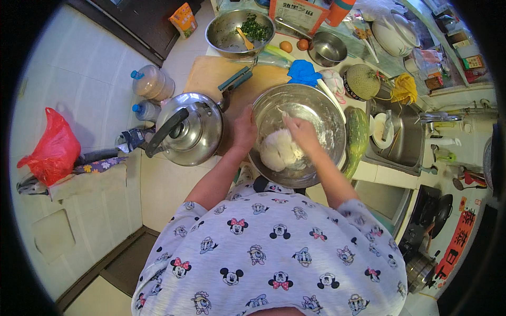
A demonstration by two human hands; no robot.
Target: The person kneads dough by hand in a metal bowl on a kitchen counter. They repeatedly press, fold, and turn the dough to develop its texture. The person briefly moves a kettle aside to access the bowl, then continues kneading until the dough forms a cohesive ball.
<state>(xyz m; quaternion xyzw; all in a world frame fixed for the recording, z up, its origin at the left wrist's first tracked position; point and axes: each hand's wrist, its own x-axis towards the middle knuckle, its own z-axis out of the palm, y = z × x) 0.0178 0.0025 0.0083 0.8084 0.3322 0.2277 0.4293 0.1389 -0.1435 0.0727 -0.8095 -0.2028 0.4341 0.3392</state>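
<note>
A wide stainless steel bowl (pixel 336 130) stands before me, its inner wall smeared with white floury residue. A rounded lump of pale dough (pixel 275 152) lies in its lower left part. My left hand (pixel 244 128) grips the bowl's left rim. Inside the bowl, my right hand (pixel 300 132) reaches over the dough's upper right side, fingers pointing at the far left wall. A small whitish bit shows by its fingertips; whether the fingers hold it I cannot tell. Some loose flour (pixel 302 164) sits beside the dough, under my right wrist.
Left of the bowl are a lidded steel kettle (pixel 197 134) and a wooden cutting board (pixel 205 73). Behind stands a steel bowl of chopped greens (pixel 255 29). A blue cloth (pixel 303 73) touches the far rim. To the right lie a long green squash (pixel 355 136) and a sink (pixel 407 146).
</note>
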